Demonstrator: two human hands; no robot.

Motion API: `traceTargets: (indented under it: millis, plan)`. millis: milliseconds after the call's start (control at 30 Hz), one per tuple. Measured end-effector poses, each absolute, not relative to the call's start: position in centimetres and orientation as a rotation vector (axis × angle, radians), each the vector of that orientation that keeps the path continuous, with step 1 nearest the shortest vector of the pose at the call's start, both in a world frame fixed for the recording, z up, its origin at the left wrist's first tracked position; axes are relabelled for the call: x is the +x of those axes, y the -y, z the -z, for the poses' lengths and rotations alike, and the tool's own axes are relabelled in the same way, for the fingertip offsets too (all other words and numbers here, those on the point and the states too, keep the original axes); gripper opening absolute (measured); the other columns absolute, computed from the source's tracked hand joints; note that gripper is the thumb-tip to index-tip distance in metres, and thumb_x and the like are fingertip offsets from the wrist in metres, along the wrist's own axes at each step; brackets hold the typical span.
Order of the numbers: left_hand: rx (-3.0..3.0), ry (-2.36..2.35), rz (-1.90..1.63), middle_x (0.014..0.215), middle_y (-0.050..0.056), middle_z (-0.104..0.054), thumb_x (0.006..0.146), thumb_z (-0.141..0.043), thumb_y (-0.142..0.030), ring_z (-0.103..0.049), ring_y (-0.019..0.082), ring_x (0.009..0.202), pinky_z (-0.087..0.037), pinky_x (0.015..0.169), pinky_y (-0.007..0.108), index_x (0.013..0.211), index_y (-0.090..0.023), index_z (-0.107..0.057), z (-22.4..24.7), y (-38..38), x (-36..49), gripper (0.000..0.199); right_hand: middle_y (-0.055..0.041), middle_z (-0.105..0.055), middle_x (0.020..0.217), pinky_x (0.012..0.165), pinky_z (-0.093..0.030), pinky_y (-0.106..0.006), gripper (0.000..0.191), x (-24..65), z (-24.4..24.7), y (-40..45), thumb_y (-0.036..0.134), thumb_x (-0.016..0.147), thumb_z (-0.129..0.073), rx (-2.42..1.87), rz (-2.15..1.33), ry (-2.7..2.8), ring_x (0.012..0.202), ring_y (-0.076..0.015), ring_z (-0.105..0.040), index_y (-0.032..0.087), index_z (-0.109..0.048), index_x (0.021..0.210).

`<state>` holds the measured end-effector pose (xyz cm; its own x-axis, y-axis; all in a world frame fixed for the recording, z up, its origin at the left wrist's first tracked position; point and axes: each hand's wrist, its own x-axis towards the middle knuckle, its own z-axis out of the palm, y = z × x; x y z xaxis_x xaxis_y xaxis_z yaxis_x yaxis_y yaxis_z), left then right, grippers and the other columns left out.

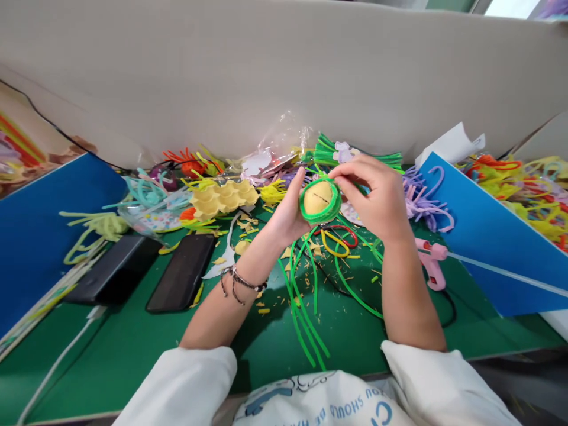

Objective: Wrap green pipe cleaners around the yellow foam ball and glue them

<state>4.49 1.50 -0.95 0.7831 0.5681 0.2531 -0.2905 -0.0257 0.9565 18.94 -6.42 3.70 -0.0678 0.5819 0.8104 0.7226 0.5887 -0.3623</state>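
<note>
1. Evidently for steadiness, your left hand (290, 214) half-curls around the round yellow piece with a fuzzy green rim (318, 199).
2. Your right hand (380, 192) pinches its upper-right rim, fingertips nearly closed, seemingly for fine control.
3. Its slit face points up towards you; no long axis stands out.

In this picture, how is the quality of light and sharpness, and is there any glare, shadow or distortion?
Head view: even light; glints on the clear plastic bag; a soft shadow beside the white cable; wide-angle stretching towards the edges, including the sleeves; the yellow centre is readable, but fine fibres look soft, whether from focus or motion I cannot tell.
</note>
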Motion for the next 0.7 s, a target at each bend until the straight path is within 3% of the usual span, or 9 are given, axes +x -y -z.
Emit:
traceTargets:
  millis: [267, 400, 533, 700]
  plan:
    - [0.775, -0.537, -0.747, 0.074, 0.003, -0.072, 0.094, -0.029, -0.061, -0.072, 0.018, 0.075, -0.060, 0.062, 0.029, 0.087, -0.020, -0.063, 0.0, 0.5, 5.6, 0.054, -0.0012, -0.071, 0.088, 0.076, -0.050, -0.028, 0.014, 18.5, -3.2, 5.8, 0.012, 0.090, -0.055, -1.113, 0.276, 1.820, 0.084, -0.0137, -0.064, 0.019, -0.067, 0.088]
    - [0.609, -0.642, -0.792, 0.061, 0.000, -0.067, 0.096, -0.028, -0.059, -0.064, 0.013, 0.050, -0.052, 0.048, 0.023, 0.082, -0.018, -0.063, -1.2, 1.2, 5.9, 0.055, -0.0033, -0.070, 0.092, 0.076, -0.051, -0.029, 0.015, 18.6, -2.8, 5.5, 0.013, 0.091, -0.054, -1.131, 0.233, 1.842, 0.085, -0.0149, -0.064, 0.018, -0.067, 0.097]
    - [0.537, -0.716, -0.932, 0.054, -0.002, -0.062, 0.098, -0.032, -0.059, -0.058, 0.010, 0.043, -0.045, 0.042, 0.019, 0.077, -0.018, -0.061, -1.3, 1.3, 6.2, 0.055, -0.0063, -0.067, 0.102, 0.072, -0.053, -0.032, 0.034, 18.8, -2.1, 5.9, 0.034, 0.092, -0.059, -1.229, 0.053, 1.794, 0.082, -0.0170, -0.063, 0.017, -0.060, 0.121]
    - [0.494, -0.683, -1.006, 0.054, -0.001, -0.063, 0.100, -0.023, -0.061, -0.058, 0.009, 0.044, -0.048, 0.046, 0.018, 0.072, -0.017, -0.060, -1.2, 1.3, 6.4, 0.064, -0.0115, -0.061, 0.118, 0.098, -0.050, -0.045, 0.055, 18.9, -1.0, 6.4, 0.057, 0.087, -0.060, -1.253, -0.080, 1.894, 0.117, -0.0281, -0.055, 0.019, -0.056, 0.126]
